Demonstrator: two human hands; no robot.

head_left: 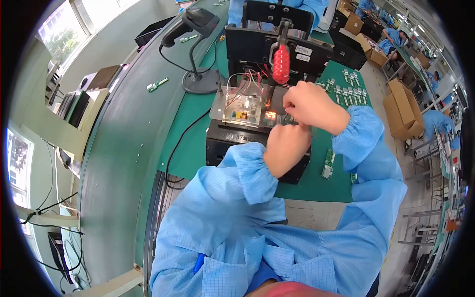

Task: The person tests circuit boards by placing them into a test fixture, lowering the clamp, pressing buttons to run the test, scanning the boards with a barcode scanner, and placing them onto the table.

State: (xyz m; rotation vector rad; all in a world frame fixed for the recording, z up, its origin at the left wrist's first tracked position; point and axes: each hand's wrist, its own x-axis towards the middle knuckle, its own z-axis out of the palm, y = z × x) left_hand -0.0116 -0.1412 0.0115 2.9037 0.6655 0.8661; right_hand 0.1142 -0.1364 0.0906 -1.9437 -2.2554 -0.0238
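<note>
My left hand (287, 148) is at the front right of a black test fixture (222, 133), its fingers curled in and their tips hidden. Just behind it and to the right, my right hand (316, 106) bends down over the same side, thumb and fingers closed together. What either hand grips cannot be made out. Beside them, a lit red digit display (270, 115) glows on the fixture. Left of the display, a clear cover (247, 106) has wires running over it. A toggle clamp with a red handle (281, 64) rises behind my hands.
A barcode scanner (190, 29) stands on a round base at the back left. Circuit boards (351, 94) lie in rows to the right, with another board (328, 163) near the front edge. One board (157, 84) lies on the left bench. Another person in blue (316, 7) sits opposite.
</note>
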